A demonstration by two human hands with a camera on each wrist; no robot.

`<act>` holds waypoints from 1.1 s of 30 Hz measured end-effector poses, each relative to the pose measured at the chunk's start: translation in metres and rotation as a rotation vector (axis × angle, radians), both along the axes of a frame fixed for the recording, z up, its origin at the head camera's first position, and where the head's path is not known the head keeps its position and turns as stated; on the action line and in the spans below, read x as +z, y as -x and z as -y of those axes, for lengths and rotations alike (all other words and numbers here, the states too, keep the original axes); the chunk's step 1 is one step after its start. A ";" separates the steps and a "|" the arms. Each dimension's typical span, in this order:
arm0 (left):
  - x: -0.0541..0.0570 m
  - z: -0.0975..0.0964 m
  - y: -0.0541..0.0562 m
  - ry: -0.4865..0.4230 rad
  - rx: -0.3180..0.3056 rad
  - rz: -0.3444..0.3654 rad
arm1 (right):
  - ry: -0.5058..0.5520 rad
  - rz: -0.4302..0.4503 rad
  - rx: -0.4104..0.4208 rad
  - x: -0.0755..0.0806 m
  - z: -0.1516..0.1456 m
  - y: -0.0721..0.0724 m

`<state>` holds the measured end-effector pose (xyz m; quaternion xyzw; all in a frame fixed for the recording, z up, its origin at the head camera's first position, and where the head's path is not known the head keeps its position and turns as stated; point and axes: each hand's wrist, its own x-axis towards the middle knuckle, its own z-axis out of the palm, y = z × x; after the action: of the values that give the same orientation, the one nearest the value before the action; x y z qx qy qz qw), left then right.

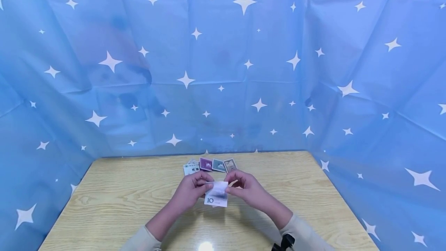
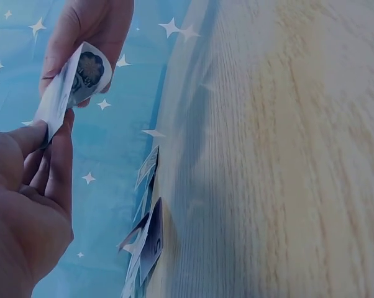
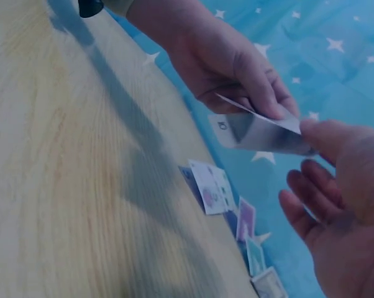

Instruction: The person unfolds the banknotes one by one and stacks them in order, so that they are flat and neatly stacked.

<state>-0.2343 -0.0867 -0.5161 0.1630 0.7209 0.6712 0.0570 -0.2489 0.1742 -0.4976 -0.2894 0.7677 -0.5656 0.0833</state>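
A folded banknote (image 1: 216, 195) marked 10 is held above the table in front of the person. My left hand (image 1: 189, 191) pinches its left edge between thumb and fingers. On the other edge, my right hand (image 1: 245, 189) grips it with the thumb in front. Seen from the left wrist, the banknote (image 2: 66, 93) is bent over, with a round dark flower print on the curved half. In the right wrist view its two halves stand apart like a V, and the right hand's (image 3: 355, 198) lower fingers are spread away from the paper.
Beyond the hands, several folded notes stand in a row on the wooden table (image 1: 132, 189): a pale one (image 1: 191, 169), a purple one (image 1: 205, 164), a teal one (image 1: 218, 165) and a brown one (image 1: 230, 164). A blue star-patterned cloth (image 1: 223, 49) surrounds the table's back and sides.
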 end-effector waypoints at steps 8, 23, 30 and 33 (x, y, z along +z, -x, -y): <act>-0.004 0.002 0.001 0.036 0.007 -0.008 | 0.021 -0.092 0.070 0.001 0.000 0.004; -0.002 0.001 -0.002 0.033 0.036 0.007 | -0.066 -0.066 -0.048 0.000 0.000 0.004; 0.003 0.003 -0.004 0.066 0.026 -0.009 | -0.065 -0.029 -0.073 0.001 0.001 0.003; 0.004 0.006 -0.005 0.106 0.022 -0.030 | -0.080 -0.004 -0.083 0.000 0.001 0.003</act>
<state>-0.2289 -0.0927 -0.5125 0.1619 0.7580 0.6300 0.0473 -0.2516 0.1730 -0.4977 -0.2548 0.8011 -0.5370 0.0698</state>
